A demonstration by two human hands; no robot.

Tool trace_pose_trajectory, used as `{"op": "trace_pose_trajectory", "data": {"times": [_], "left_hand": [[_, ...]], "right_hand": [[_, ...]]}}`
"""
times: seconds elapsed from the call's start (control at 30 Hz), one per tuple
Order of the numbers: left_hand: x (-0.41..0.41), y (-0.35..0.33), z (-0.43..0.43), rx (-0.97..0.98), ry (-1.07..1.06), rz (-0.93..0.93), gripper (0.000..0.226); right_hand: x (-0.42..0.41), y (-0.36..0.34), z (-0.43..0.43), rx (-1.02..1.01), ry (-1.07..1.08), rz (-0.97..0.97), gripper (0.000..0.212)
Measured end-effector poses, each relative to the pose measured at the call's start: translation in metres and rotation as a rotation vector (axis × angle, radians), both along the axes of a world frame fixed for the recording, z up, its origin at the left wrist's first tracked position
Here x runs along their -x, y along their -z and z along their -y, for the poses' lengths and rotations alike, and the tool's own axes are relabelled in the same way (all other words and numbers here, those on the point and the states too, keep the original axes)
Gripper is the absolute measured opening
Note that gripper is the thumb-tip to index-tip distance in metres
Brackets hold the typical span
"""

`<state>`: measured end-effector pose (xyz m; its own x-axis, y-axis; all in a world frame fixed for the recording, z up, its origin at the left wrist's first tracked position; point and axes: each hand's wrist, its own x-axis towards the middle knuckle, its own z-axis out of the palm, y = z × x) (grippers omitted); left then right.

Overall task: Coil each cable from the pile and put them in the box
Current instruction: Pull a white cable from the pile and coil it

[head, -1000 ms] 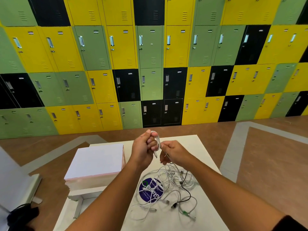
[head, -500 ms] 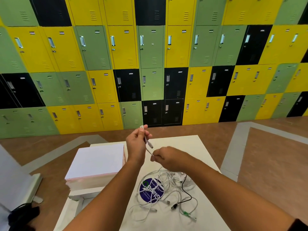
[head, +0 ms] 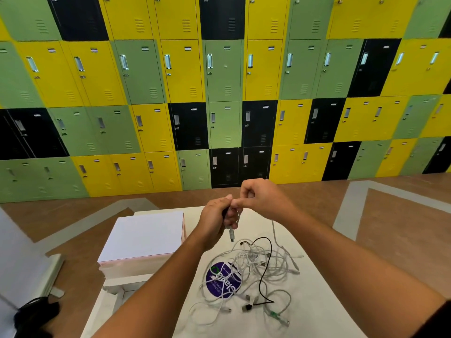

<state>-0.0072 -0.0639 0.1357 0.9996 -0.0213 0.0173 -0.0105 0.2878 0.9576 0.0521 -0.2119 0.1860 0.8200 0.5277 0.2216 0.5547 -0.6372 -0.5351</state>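
While both hands work above the table, we hold one white cable between them, lifted clear of the pile. Our left hand is nearer to us, its fingers curled tight round the cable. A short plug end hangs straight down below that fist, pointing at the table. Our right hand sits just beyond and to the right, its fingertip touching the left thumb. Its fingers are curled in as if pinching the same cable, though the strand inside them is hidden. A thin white strand drops from under the right wrist, down and rightward into the pile, so we judge that the uncoiled length lies on the right hand's side.

The pile rests on the table below and slightly right of the hands, a loose tangle of pale cables with one black cable looping through it. The box stands to the left of the left hand, near it, its flat white top showing. We cannot tell whether it is open.

As we read it, the next loop must come from the right, drawn up out of the pile toward the left fist. The trailing strand may drag its neighbours along.
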Motion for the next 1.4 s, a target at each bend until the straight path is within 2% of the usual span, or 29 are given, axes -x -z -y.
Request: {"op": "trace_pose_trajectory", "data": {"times": [0.07,0.2,0.3,0.37,0.43,0.5,0.57,0.7,0.8,0.93,1.0,1.1,1.23,1.33,1.4], "left_hand": [[0.0,-0.007,0.0,-0.007,-0.017,0.016,0.043],[-0.001,-0.01,-0.002,-0.072,-0.027,0.033,0.045],[0.0,-0.016,-0.003,0.035,-0.072,0.041,0.04],[0.0,-0.026,-0.005,0.164,-0.111,0.05,0.038],[-0.001,-0.043,-0.008,0.309,-0.128,0.08,0.038],[-0.002,-0.059,-0.01,0.408,-0.118,0.127,0.039],[-0.001,-0.071,-0.01,0.429,-0.107,0.161,0.04],[-0.001,-0.076,-0.009,0.471,-0.094,0.186,0.04],[-0.002,-0.07,-0.008,0.441,-0.104,0.176,0.04],[-0.004,-0.067,-0.015,0.531,-0.162,0.153,0.04],[-0.006,-0.072,-0.024,0.614,-0.214,0.152,0.04],[-0.008,-0.079,-0.031,0.648,-0.269,0.158,0.04],[-0.013,-0.079,-0.04,0.736,-0.292,0.165,0.041],[-0.018,-0.081,-0.059,0.854,-0.339,0.197,0.042],[-0.019,-0.085,-0.072,0.878,-0.38,0.209,0.042]], "right_hand": [[-0.003,0.006,0.001,-0.054,-0.019,-0.062,0.033],[-0.006,0.014,0.005,-0.154,-0.092,-0.193,0.036],[-0.003,0.019,0.009,-0.239,-0.084,-0.295,0.046],[-0.003,0.031,0.013,-0.154,-0.082,-0.361,0.031],[-0.003,0.05,0.022,0.026,-0.052,-0.401,0.015],[-0.002,0.071,0.032,0.144,0.022,-0.449,0.016],[-0.003,0.088,0.039,0.13,0.09,-0.532,0.02],[-0.01,0.096,0.043,0.148,0.177,-0.424,0.017],[-0.016,0.09,0.045,0.118,0.222,-0.426,0.033],[-0.021,0.082,0.053,-0.154,0.292,-0.545,0.053],[-0.022,0.087,0.06,-0.141,0.309,-0.577,0.057],[-0.023,0.1,0.071,-0.092,0.322,-0.505,0.062],[-0.02,0.103,0.072,-0.12,0.343,-0.427,0.084],[-0.019,0.113,0.084,-0.14,0.315,-0.455,0.1],[-0.018,0.124,0.096,-0.111,0.349,-0.498,0.1]]}}
